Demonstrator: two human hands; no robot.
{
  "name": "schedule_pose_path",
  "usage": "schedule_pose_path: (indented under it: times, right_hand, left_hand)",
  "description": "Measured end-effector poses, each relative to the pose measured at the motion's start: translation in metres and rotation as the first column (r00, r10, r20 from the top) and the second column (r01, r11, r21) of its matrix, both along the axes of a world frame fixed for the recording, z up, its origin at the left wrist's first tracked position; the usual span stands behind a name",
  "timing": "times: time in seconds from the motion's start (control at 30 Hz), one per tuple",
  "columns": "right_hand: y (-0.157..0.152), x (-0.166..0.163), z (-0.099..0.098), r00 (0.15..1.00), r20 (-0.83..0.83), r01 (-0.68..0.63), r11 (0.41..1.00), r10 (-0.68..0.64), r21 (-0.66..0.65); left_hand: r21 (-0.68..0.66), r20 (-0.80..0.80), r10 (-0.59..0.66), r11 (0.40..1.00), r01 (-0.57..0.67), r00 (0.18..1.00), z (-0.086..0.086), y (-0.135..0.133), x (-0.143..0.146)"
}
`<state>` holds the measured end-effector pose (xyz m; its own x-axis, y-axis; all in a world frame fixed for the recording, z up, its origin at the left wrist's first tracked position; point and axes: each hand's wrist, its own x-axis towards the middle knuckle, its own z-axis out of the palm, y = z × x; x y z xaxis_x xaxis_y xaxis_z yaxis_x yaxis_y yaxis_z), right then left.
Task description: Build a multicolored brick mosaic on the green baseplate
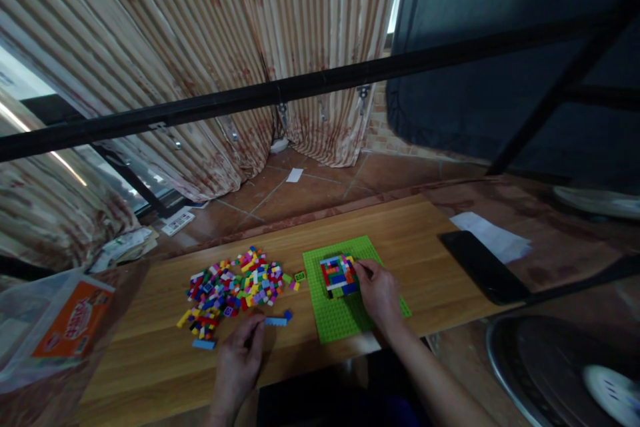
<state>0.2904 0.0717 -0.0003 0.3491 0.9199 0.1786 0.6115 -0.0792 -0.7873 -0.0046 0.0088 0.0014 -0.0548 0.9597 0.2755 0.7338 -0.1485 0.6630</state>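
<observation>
A bright green baseplate [327, 327] lies on the wooden table, bearing a low multicoloured block of building bricks [340, 277]. My right hand [379, 292] is over its right part, thumb and forefinger pinched together at the block's upper right corner; whatever sits between them is hidden. To the left of the plate, my left hand [241, 353] is closed, with its fingertips on the left end of a long light blue brick [276, 321]. Just beyond that brick is a small dark blue brick [288, 314]. A pile of loose bricks [235, 287] in many colours spreads beyond my left hand.
Another light blue brick [204, 344] lies at the pile's near edge. On the right are a black phone-like slab [483, 267] and white paper [493, 237]. A clear plastic box [47, 287] with an orange label stands left of the table [145, 347]. A dark rail [320, 82] crosses behind.
</observation>
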Motion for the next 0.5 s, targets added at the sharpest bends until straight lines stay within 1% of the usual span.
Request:
schedule_pose_path:
  times: [0.17, 0.3, 0.4, 0.5]
  right_hand:
    - [0.0, -0.002, 0.001, 1.0, -0.018, 0.01, 1.0, -0.009, 0.009]
    - [0.0, 0.002, 0.005, 0.999, -0.031, -0.025, 1.0, 0.025, -0.005]
    - [0.0, 0.007, 0.008, 0.998, -0.02, -0.062, 0.998, 0.062, -0.014]
    - [0.003, 0.011, 0.01, 0.998, 0.002, -0.071, 0.997, 0.071, -0.036]
  left_hand:
    - [0.008, 0.004, 0.005, 1.0, -0.005, 1.0, -0.003, 0.0, 0.0]
    - [0.007, 0.006, 0.006, 1.0, -0.006, 1.0, -0.004, 0.0, 0.0]
    - [0.009, 0.001, 0.004, 1.0, -0.004, 1.0, -0.003, 0.0, 0.0]
    - [0.006, 0.002, -0.005, 1.0, 0.005, 1.0, -0.001, 0.0, 0.001]
